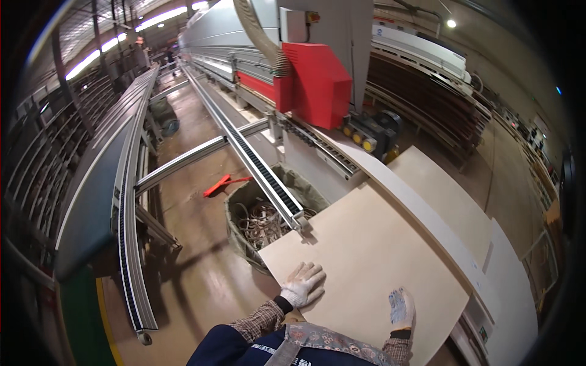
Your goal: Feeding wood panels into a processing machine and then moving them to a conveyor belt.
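Note:
A large pale, flat board lies in front of me, its far end beside the machine's side rail. My left hand, in a white knit glove, rests on the board near its left edge with the fingers apart. Further right, my right hand is at the board's near part, fingers stretched forward; its glove is white with bluish patches. I see nothing held in either hand. Whether the right palm presses flat on the board, I cannot tell.
A long machine with a red cover and a hose stands ahead. A roller rail ends at the board's left corner, above a bag of strip scraps. A red tool lies on the floor. More pale boards are at right.

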### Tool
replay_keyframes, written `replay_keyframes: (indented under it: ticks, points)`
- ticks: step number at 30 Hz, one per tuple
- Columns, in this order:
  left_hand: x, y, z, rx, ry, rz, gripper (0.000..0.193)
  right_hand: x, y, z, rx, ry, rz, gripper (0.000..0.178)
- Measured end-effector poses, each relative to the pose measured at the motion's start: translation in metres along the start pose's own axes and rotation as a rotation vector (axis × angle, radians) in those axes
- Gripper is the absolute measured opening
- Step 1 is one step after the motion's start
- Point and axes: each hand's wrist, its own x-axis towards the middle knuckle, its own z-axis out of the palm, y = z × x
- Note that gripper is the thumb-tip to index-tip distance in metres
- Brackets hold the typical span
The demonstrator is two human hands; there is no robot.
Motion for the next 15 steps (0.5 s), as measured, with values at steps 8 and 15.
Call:
replay_keyframes:
  ticks: [8,15]
  points:
    - [0.003,0.001,-0.012,-0.010,0.016,0.006,0.047,0.028,0.001,0.016,0.027,-0.107,0.103,0.057]
    - [0.018,0.012,-0.004,-0.039,-0.049,-0.066,0.048,0.151,-0.007,0.016,1.630,-0.324,0.679,0.055]
